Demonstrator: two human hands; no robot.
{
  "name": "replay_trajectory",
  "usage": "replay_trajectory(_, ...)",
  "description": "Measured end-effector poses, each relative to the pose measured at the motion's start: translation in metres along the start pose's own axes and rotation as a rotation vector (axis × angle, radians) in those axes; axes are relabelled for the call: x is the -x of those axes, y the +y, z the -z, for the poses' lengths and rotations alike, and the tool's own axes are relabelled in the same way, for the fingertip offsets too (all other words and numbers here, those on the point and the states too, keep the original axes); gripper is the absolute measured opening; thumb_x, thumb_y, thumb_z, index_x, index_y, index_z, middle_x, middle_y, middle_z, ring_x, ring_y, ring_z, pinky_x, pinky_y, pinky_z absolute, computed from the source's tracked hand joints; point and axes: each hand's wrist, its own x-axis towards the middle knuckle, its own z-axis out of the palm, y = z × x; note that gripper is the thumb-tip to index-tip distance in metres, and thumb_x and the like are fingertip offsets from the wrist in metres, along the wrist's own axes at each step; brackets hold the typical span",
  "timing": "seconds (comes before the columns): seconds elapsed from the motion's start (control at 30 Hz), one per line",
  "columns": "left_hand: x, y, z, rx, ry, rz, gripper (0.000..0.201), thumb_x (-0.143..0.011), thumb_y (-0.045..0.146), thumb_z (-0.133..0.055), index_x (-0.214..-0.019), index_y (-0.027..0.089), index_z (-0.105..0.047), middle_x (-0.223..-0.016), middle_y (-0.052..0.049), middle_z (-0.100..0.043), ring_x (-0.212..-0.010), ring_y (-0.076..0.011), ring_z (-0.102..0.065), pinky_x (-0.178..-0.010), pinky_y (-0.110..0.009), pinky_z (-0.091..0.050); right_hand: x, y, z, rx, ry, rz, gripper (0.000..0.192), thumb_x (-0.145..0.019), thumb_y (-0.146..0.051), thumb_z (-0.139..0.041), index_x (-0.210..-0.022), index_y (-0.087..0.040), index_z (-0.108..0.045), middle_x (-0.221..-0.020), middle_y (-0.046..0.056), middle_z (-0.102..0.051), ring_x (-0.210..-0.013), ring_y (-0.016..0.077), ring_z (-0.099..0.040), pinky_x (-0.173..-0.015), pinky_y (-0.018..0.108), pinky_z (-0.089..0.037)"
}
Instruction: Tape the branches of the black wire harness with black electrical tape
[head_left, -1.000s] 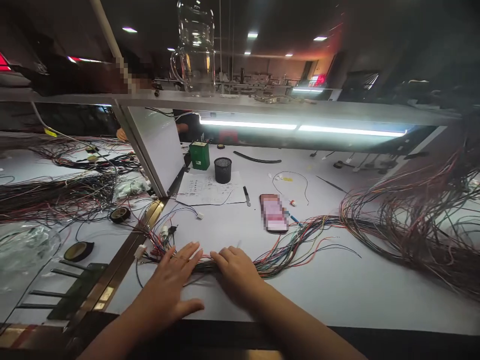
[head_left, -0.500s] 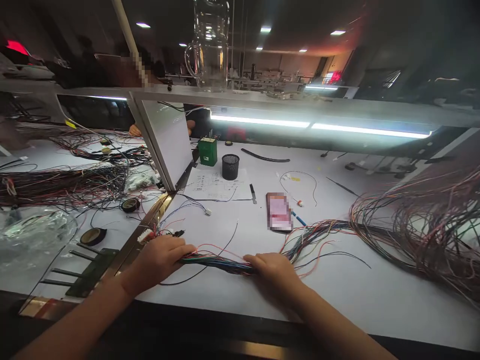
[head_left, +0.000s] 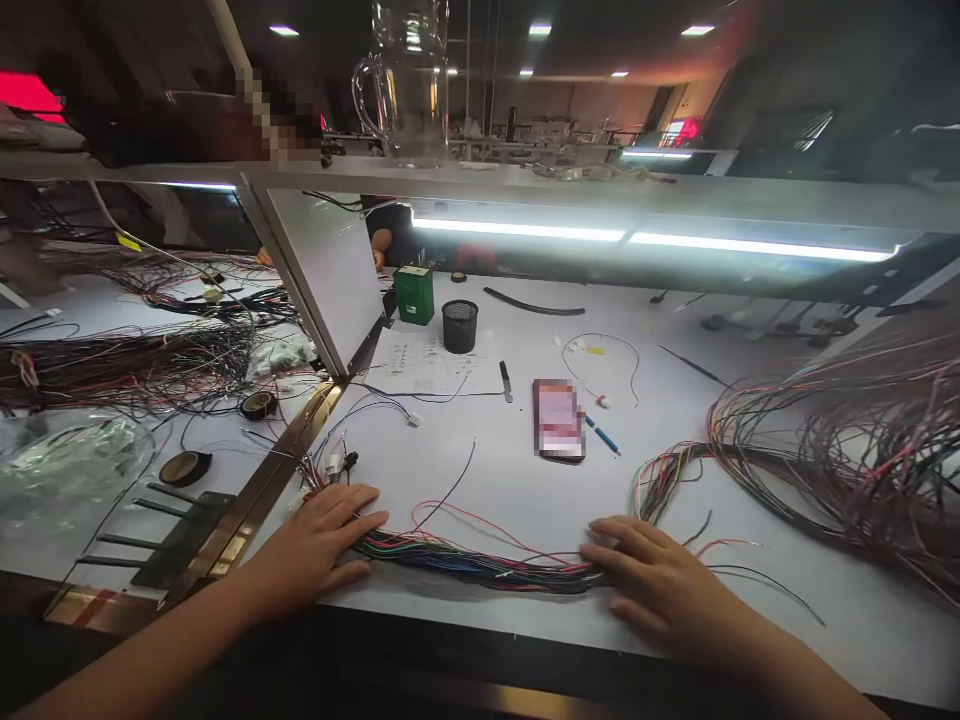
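A bundle of thin coloured wires [head_left: 472,570] lies along the front of the white table. My left hand [head_left: 326,545] rests at its left end with the fingers spread, close to small white and black connectors [head_left: 341,465]. Toward the right, my right hand [head_left: 660,580] is open, its fingertips touching or just over the bundle; which of the two I cannot tell. Beyond that hand the wires bend back and join a large loose tangle of wires [head_left: 825,470]. One red wire [head_left: 480,518] and a dark one stick out from the bundle's far side.
Behind the bundle lie a phone [head_left: 559,420], a blue pen [head_left: 602,434], a knife-like tool [head_left: 506,382] and a printed sheet [head_left: 435,365]. A black mesh cup [head_left: 460,328] and a green box [head_left: 414,295] stand farther back. Tape rolls [head_left: 185,468] and a pegged board [head_left: 184,540] are left.
My right hand has let go of the bundle and moved right, fingers opening. The left hand has loosened and spread. The bundle now lies lower and flatter on the table.
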Motion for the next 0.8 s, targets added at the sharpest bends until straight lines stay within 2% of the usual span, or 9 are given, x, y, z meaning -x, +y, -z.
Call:
replay_trajectory(0.07, -0.006, -0.003, -0.001, -0.012, 0.016, 0.016, 0.052, -0.082, 0.048, -0.06, -0.133, 0.04, -0.05, -0.148, -0.002, -0.037, -0.137, -0.0299, -0.032, -0.114, -0.049, -0.012, -0.004, 0.005, -0.01, -0.009, 0.065, -0.064, 0.046, -0.087, -0.038, -0.055, -0.133, -0.037, -0.049, -0.141, 0.005, -0.046, -0.127, 0.0281, -0.043, -0.099, 0.048, -0.044)
replay_trajectory(0.13, -0.018, -0.007, -0.001, -0.065, 0.024, 0.059, 0.055, -0.085, 0.05, -0.054, -0.138, 0.038, -0.044, -0.151, -0.002, -0.032, -0.139, -0.0283, -0.026, -0.115, -0.049, -0.008, -0.017, 0.017, -0.02, -0.031, 0.151, -0.163, 0.041, -0.089, -0.038, -0.053, -0.129, -0.036, -0.053, -0.141, 0.005, -0.045, -0.129, 0.0282, -0.041, -0.102, 0.05, -0.041)
replay_trajectory(0.27, -0.049, -0.013, 0.002, -0.189, 0.06, 0.157, 0.057, -0.09, 0.054, -0.041, -0.141, 0.029, -0.04, -0.152, -0.005, -0.028, -0.142, -0.0254, -0.021, -0.115, -0.047, -0.005, -0.057, 0.046, -0.032, -0.076, 0.315, -0.391, 0.033, -0.086, -0.046, -0.054, -0.109, -0.024, -0.06, -0.12, 0.01, -0.054, -0.115, 0.0269, -0.048, -0.099, 0.049, -0.042)
replay_trajectory(0.43, -0.082, -0.022, 0.006, -0.235, 0.067, 0.255, 0.063, -0.09, 0.058, -0.033, -0.142, 0.023, -0.04, -0.153, -0.008, -0.028, -0.142, -0.0255, -0.02, -0.114, -0.047, -0.005, -0.1, 0.078, -0.036, -0.05, 0.385, -0.576, 0.034, -0.082, -0.055, -0.053, -0.087, -0.022, -0.053, -0.095, 0.007, -0.052, -0.095, 0.0249, -0.048, -0.084, 0.042, -0.044)
replay_trajectory(0.6, -0.12, -0.023, 0.008, -0.242, 0.093, 0.338, 0.065, -0.09, 0.058, -0.031, -0.144, 0.021, -0.037, -0.152, -0.01, -0.028, -0.141, -0.0261, -0.021, -0.114, -0.048, -0.006, -0.129, 0.103, -0.04, 0.005, 0.478, -0.697, 0.038, -0.081, -0.058, -0.052, -0.086, -0.021, -0.05, -0.095, 0.009, -0.051, -0.103, 0.0291, -0.044, -0.088, 0.045, -0.04)
replay_trajectory(0.7, -0.137, -0.018, 0.003, -0.25, 0.216, 0.412, 0.061, -0.091, 0.054, -0.032, -0.142, 0.02, -0.039, -0.15, -0.013, -0.033, -0.14, -0.0267, -0.024, -0.114, -0.048, -0.007, -0.139, 0.105, -0.038, 0.035, 0.522, -0.727, 0.041, -0.082, -0.058, -0.05, -0.095, -0.019, -0.052, -0.098, 0.012, -0.054, -0.108, 0.032, -0.044, -0.089, 0.047, -0.039)
replay_trajectory(0.8, -0.136, -0.011, -0.006, -0.236, 0.408, 0.448, 0.059, -0.09, 0.051, -0.04, -0.14, 0.021, -0.04, -0.149, -0.013, -0.034, -0.138, -0.0276, -0.026, -0.115, -0.047, -0.011, -0.133, 0.092, -0.034, 0.019, 0.522, -0.651, 0.042, -0.083, -0.055, -0.05, -0.104, -0.019, -0.055, -0.096, 0.009, -0.059, -0.097, 0.0284, -0.052, -0.085, 0.045, -0.042)
